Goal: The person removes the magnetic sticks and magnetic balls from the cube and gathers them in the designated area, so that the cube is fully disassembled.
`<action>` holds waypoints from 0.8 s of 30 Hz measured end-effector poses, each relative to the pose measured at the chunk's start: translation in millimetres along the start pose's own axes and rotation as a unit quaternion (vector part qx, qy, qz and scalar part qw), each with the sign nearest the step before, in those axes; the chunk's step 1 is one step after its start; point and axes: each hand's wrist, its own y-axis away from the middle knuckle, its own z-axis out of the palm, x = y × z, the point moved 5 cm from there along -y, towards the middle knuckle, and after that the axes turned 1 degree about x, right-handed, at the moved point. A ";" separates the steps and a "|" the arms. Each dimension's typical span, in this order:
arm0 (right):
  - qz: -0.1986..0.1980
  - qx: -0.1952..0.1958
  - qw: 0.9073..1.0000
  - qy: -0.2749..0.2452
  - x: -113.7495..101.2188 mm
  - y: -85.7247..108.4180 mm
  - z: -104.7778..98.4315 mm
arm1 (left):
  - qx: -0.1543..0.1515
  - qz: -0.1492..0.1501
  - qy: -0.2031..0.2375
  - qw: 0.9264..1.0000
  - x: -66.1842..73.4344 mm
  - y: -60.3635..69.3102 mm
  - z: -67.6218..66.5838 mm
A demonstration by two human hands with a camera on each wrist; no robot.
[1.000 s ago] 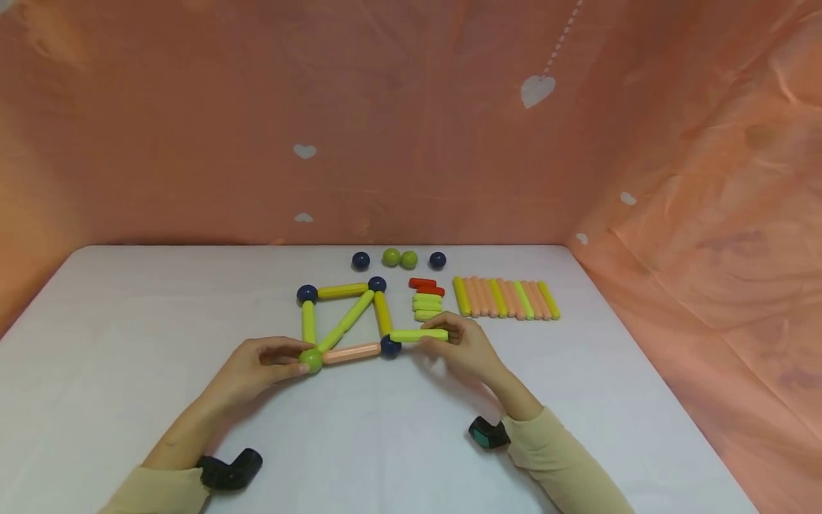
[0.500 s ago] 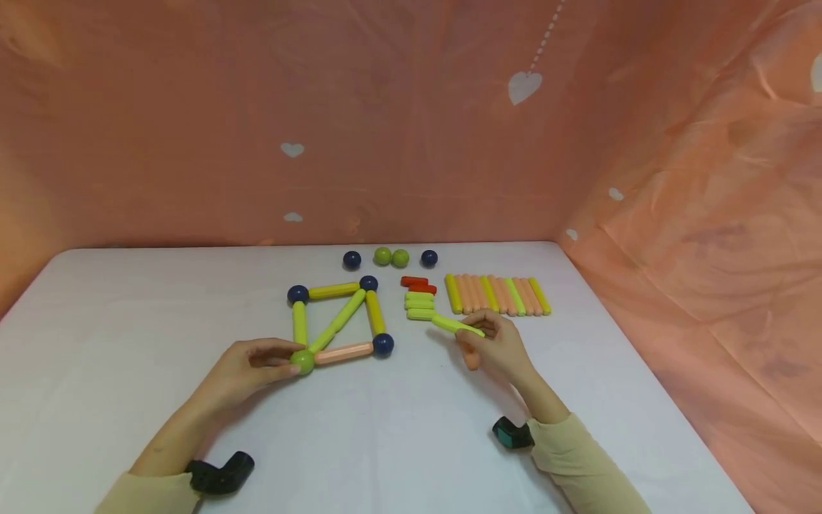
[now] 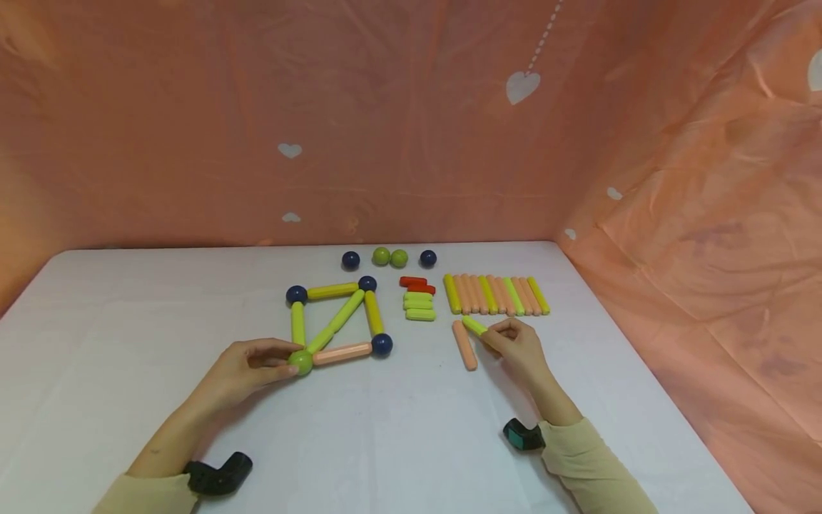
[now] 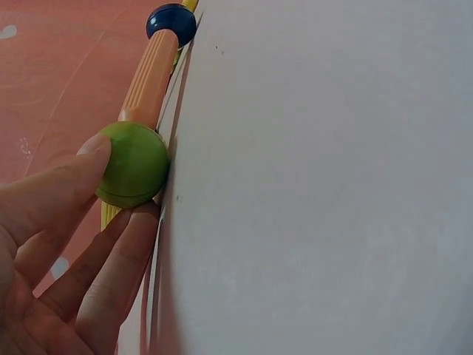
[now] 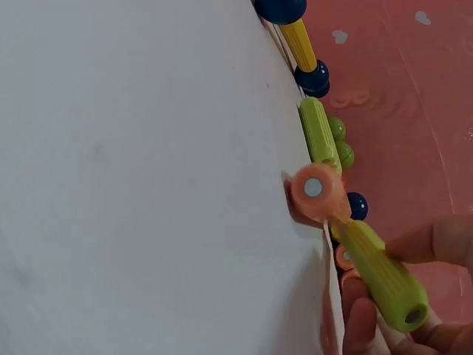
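Lime green and peach catch my eye first against the white table (image 3: pixel 359 442). Seen from the head, the left hand (image 3: pixel 253 365) pinches a green ball (image 3: pixel 300 363) at the near left corner of a four-sided frame whose other corners are blue balls (image 3: pixel 382 345); a peach bar (image 3: pixel 343 353) makes the near side, and a green diagonal (image 3: pixel 337 320) crosses the inside. Off to the right, the right hand (image 3: pixel 521 351) has a green rod (image 3: pixel 474 325) clamped in its fingers, the free end just beside the top of a loose peach rod (image 3: pixel 465 345) and near the row of sticks (image 3: pixel 488 294).

From the left wrist, thumb and fingertips sit on either side of the green ball, and the peach bar runs from it to a blue ball.

From the right wrist, the green rod slants between thumb and fingers; the loose peach rod shows its pale end disc beyond it, and whether the two touch I can't tell.

To my eye, the step in hand is parking or choosing a rod while the frame is steadied. If the green one is going down, the next move calls for lowering it clear of the peach rod, then loosening the pinch.
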 end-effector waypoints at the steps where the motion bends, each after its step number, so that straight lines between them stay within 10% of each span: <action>1: 0.006 -0.002 1.000 0.000 1.0 0.1 -0.3 | -0.001 -0.001 0.001 1.000 -0.1 0.0 0.2; 18: -0.019 -0.067 0.995 0.077 -7.8 8.6 1.8 | -0.004 0.003 -0.013 1.000 1.4 -0.7 -3.6; 24: -0.061 -0.036 0.993 0.098 -16.9 7.3 0.7 | 0.000 -0.007 -0.027 1.000 2.7 0.7 -8.5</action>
